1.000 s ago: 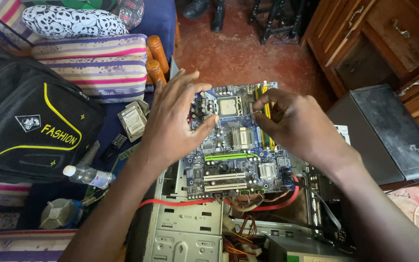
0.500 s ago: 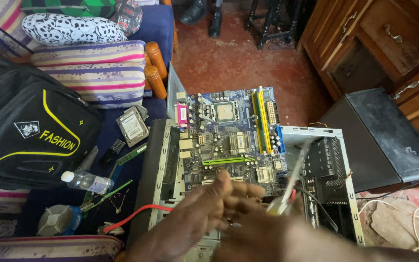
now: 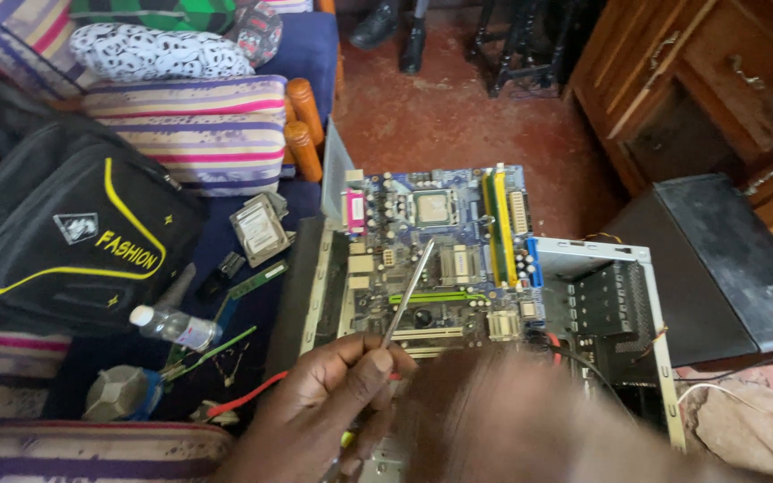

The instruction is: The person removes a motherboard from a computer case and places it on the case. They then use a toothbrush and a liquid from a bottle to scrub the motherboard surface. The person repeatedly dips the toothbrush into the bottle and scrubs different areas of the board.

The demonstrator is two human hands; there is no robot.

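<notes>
A blue motherboard (image 3: 458, 224) lies tilted in an open computer case (image 3: 624, 259), its processor socket and yellow memory slots facing up. My left hand (image 3: 328, 402) is at the bottom centre, fingers closed around a screwdriver (image 3: 409, 291). The screwdriver's metal shaft points up and right, with its tip over the middle of the board. My right hand (image 3: 521, 420) is a blurred shape just right of the left hand, over the case's near edge. Its fingers cannot be made out.
A black backpack (image 3: 73, 241) with yellow trim lies at left beside striped cushions (image 3: 190, 134). Near it are a water bottle (image 3: 176, 326), a silver square component (image 3: 261, 228) and a green memory stick (image 3: 257, 279). A dark side panel (image 3: 726, 259) and a wooden cabinet (image 3: 717, 72) stand at right.
Both hands have left the motherboard and pulled back toward me. The left hand now grips a screwdriver with its tip over the board.
</notes>
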